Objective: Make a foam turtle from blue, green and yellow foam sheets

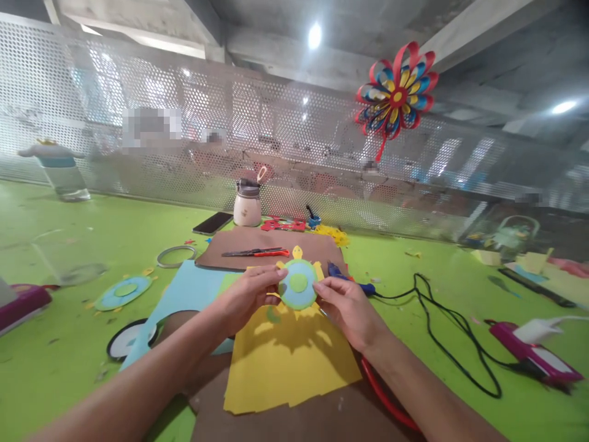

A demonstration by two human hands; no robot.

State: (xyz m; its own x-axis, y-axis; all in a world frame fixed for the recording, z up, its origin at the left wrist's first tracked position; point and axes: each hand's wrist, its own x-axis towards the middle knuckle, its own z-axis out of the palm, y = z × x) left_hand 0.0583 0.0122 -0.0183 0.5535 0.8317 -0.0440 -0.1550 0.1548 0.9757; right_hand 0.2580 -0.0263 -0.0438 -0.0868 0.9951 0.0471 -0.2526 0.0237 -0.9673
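Observation:
Between my two hands I hold up a small paper turtle (299,282), with a round blue and green shell and a yellow head and legs. My left hand (253,288) pinches its left edge, and my right hand (345,307) pinches the right edge. Yellow paper (285,374) lies below, with the shadow of the hands and turtle on it. Farther back, red-handled scissors (257,252) rest on a brown board (271,239). Beside my left arm is a light blue sheet (193,288) with a round cut-out. A second paper turtle (123,291) lies at the left.
A blue glue gun (354,279) lies right of my right hand, its black cable (430,307) looping toward a purple power strip (534,353). A phone (212,223) and a white bottle (247,205) stand at the back before a perforated screen. A paper flower (398,97) hangs above.

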